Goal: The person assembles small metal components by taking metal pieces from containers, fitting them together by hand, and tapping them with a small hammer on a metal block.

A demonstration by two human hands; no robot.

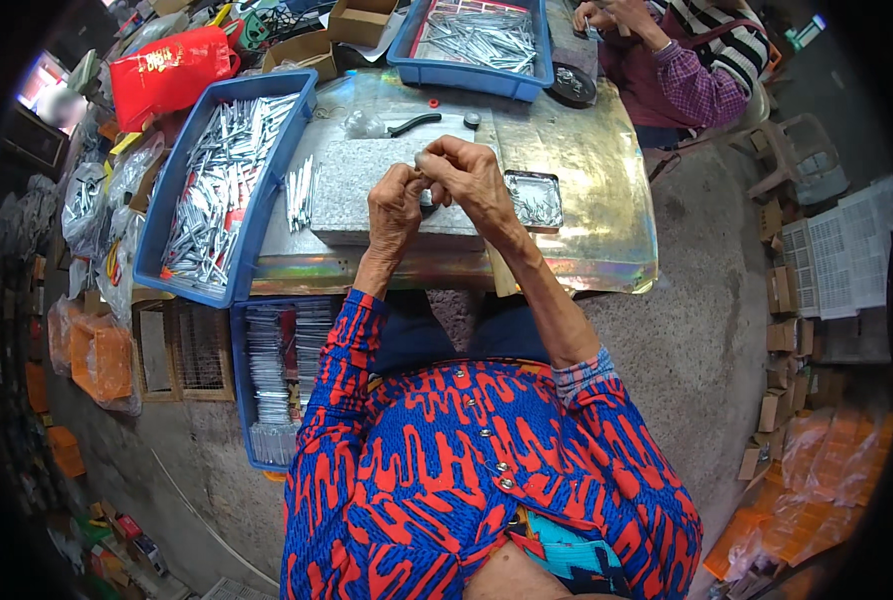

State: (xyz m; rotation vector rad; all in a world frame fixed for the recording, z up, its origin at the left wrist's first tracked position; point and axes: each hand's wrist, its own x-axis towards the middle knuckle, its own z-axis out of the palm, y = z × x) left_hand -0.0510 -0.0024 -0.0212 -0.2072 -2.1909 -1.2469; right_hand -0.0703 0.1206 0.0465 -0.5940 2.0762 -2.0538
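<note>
Over a grey speckled block [351, 190] on the table, my two hands meet with fingers pinched together. My left hand [396, 210] is closed, and what sits between its fingertips is too small to name. My right hand [471, 180] is closed too, its thumb and forefinger touching the left fingertips. Left of the block lies a small row of slim silvery metal pieces [300, 195]. To the right of my right hand is a small metal tray [558, 200] with little silvery parts. Beyond the block rest black-handled pliers [413, 125].
A blue bin [308, 95] full of silvery metal pieces stands at the left, another blue bin [396, 62] at the back. Below the table edge is a blue crate [238, 360] of stacked pieces. A co-worker's sleeve [701, 90] shows at the far right, near a stool [796, 160].
</note>
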